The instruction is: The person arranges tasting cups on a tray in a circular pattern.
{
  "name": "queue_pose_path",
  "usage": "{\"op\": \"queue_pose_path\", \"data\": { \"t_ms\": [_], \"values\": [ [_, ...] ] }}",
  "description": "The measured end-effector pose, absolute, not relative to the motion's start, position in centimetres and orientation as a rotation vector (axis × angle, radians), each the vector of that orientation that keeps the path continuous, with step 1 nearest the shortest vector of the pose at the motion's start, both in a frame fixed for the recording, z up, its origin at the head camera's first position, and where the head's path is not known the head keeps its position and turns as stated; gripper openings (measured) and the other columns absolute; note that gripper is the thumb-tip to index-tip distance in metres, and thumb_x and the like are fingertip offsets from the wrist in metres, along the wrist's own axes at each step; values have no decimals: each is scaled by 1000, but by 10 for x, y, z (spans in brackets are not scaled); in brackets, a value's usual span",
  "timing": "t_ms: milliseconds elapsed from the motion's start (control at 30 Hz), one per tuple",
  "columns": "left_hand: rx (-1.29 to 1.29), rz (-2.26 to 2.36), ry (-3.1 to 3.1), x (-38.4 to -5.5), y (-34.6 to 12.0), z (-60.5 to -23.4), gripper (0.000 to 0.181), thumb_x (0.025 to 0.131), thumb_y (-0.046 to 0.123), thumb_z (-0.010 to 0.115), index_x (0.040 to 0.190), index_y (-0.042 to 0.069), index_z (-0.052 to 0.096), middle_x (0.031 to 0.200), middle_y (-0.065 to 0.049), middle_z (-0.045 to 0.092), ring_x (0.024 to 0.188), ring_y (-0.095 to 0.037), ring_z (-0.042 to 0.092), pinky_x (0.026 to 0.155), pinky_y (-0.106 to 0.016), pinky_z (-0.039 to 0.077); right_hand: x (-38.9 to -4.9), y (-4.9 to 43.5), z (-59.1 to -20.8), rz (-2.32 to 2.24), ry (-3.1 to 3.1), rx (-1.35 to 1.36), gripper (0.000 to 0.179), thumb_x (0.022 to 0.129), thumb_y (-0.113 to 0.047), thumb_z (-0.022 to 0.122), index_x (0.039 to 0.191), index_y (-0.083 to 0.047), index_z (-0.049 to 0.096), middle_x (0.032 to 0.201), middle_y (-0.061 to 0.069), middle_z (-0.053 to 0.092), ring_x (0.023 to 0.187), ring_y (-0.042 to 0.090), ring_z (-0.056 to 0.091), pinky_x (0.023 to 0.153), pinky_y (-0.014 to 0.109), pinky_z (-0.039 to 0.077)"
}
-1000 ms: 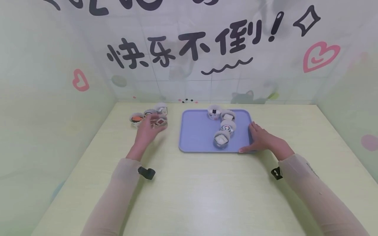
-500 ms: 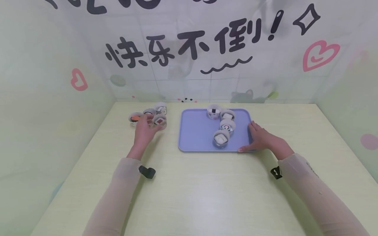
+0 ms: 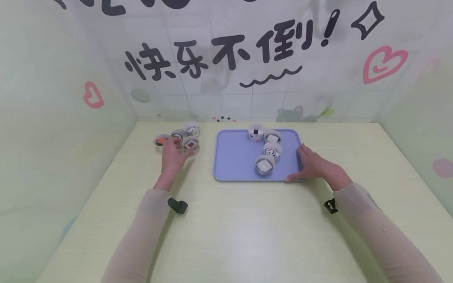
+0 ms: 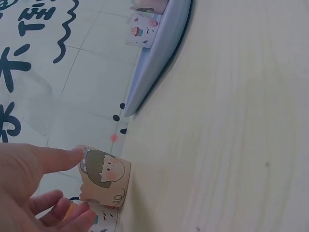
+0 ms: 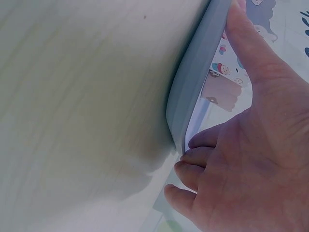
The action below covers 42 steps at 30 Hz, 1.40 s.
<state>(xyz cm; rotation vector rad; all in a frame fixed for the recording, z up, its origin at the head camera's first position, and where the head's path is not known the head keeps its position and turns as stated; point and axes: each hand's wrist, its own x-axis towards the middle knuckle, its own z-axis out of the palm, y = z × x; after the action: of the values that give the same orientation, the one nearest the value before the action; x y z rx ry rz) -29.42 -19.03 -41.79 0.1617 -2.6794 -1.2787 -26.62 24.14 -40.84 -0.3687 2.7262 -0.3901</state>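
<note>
My left hand (image 3: 171,156) is around a small paper cup (image 3: 191,145) holding a sushi-like piece with a dark red square on top. In the left wrist view, this tan cup (image 4: 110,180) bears a cartoon face; the thumb touches its scalloped rim and the bent fingers lie at its other side. Three more cups stand close by, one with an orange-topped piece (image 3: 161,142). On the right, my right hand (image 3: 315,164) grips the near right corner of a blue tray (image 3: 231,157), thumb along the front rim and fingers at the right rim.
Several paper cups with white sushi-like pieces stand on the tray's right half, including a front cup (image 3: 264,166). A pale wooden table (image 3: 240,228) lies beneath everything. Behind it rises a wall (image 3: 226,106) with printed lettering.
My left hand has shifted slightly left and down, its fingers settling between the cups and the thumb closer to the red-topped cup. The right hand stays on the tray corner.
</note>
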Motion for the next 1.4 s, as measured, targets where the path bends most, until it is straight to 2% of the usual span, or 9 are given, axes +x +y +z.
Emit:
{"op": "queue_pose_path", "data": {
  "t_ms": [267,733,1100,1400],
  "values": [
    [218,-1285,-2688,-295,-190,-423,61,87,20,78,132,-5,45,132,-24,51,121,-37,52,105,-49,47,-266,242,-408,-386,2733,-379,132,75,-61,78,150,20,6,156,44,4,146,58,8,121,64,17],
    [268,-1397,-2717,-304,-190,-426,66,88,16,75,140,-3,38,139,-25,50,128,-39,54,107,-49,48,-266,242,-408,-388,2735,-375,133,74,-62,79,149,20,7,156,44,3,146,58,8,121,64,18],
    [283,-1410,-2727,-309,-187,-428,67,91,16,72,143,-1,34,141,-23,49,126,-37,55,104,-48,50,-268,243,-412,-396,2731,-376,133,74,-62,78,150,20,6,157,44,3,147,58,8,122,64,17],
    [207,-1334,-2743,-310,-188,-431,58,92,11,70,142,-2,43,140,-23,51,124,-37,56,103,-48,51,-267,243,-411,-393,2735,-379,133,74,-62,78,150,20,6,156,44,2,147,58,7,122,64,16]
  ]
}}
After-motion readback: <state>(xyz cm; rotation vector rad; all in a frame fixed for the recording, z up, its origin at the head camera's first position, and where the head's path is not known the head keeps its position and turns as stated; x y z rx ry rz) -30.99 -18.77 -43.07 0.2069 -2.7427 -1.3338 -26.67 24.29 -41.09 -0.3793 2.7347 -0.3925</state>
